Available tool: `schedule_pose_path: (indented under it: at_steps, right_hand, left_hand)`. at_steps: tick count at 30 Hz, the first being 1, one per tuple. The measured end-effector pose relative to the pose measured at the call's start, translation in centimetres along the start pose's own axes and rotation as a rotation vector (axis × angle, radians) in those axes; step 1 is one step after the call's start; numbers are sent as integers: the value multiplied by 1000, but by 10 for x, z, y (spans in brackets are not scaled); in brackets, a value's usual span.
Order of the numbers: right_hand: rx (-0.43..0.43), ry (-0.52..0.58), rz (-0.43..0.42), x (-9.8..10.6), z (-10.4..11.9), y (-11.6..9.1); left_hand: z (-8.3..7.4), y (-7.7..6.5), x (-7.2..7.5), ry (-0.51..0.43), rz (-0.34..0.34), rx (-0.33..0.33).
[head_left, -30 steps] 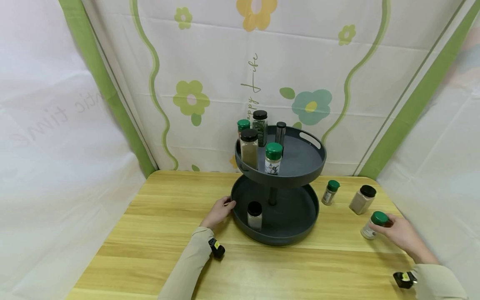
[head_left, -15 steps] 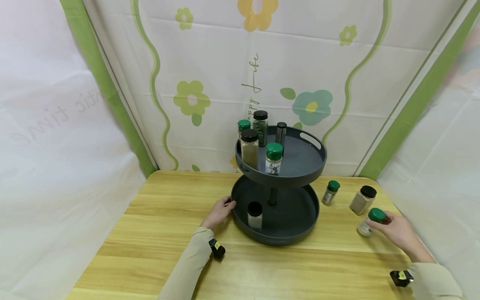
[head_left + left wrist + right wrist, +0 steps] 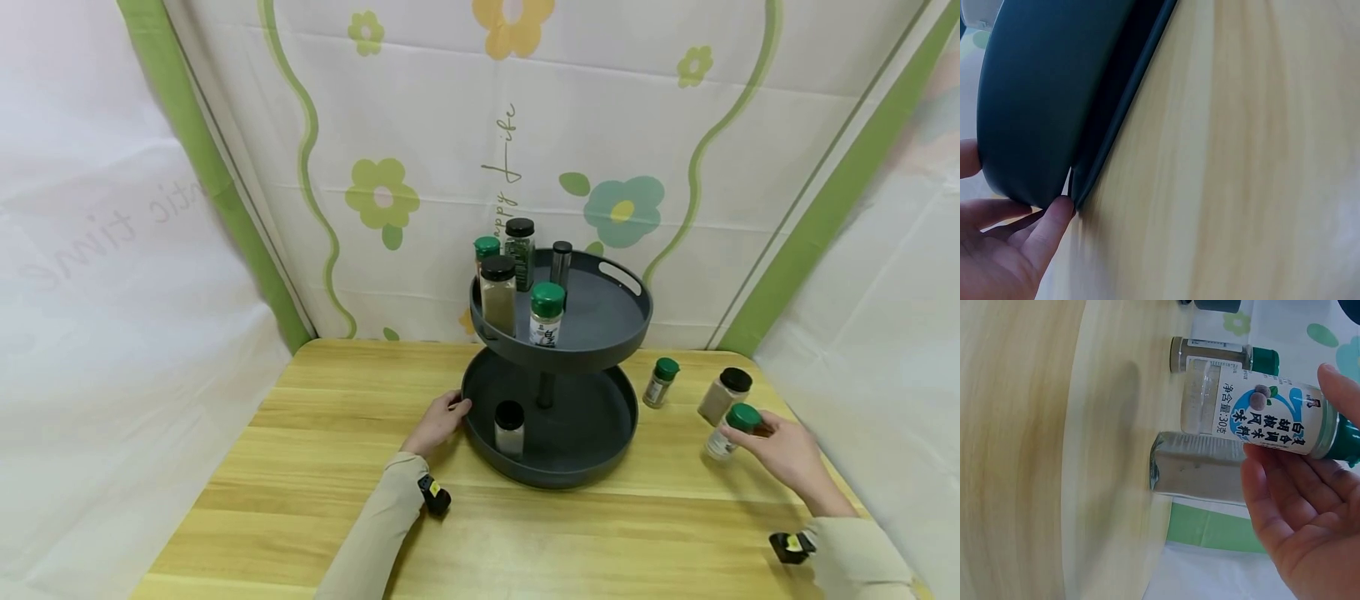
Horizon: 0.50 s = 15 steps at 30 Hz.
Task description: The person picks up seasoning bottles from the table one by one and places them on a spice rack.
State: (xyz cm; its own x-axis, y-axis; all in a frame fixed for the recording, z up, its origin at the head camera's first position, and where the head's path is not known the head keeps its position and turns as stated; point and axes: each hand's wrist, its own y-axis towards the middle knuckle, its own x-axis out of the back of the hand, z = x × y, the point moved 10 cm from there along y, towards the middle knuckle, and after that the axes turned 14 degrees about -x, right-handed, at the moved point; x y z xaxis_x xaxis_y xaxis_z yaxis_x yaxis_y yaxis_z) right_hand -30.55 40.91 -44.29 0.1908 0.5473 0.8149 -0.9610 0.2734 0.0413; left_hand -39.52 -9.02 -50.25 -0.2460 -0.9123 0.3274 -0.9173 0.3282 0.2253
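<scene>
My right hand [image 3: 789,456] grips a seasoning jar [image 3: 722,445] with a green cap and white label, holding it near the cap. In the right wrist view this jar [image 3: 1260,412] is raised off the table, its base apart from the wood. At the left side of a dark grey two-tier round tray [image 3: 557,477], my left hand [image 3: 435,425] holds the lower tier's rim. The left wrist view shows the thumb [image 3: 1054,225] at the edge and other fingers around the side. Part of the grip is hidden behind the tray.
On the upper tier stand several spice jars, among them a green-capped jar [image 3: 547,315] and a black-capped jar [image 3: 498,296]. A black-capped jar [image 3: 509,432] sits on the lower tier. Right of the tray are a small green-capped jar [image 3: 660,383] and a square black-capped jar [image 3: 724,395].
My right hand has lifted the green-capped seasoning jar and brought it slightly left and away from me, toward the square jar. The left hand has stayed at the tray's rim.
</scene>
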Motion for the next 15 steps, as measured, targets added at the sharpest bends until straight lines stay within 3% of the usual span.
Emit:
schedule_pose_path:
  at_steps: [15]
  right_hand:
    - [30,15,-18,-1,24,-5]
  left_hand:
    - [0,1,1,20,-26,14]
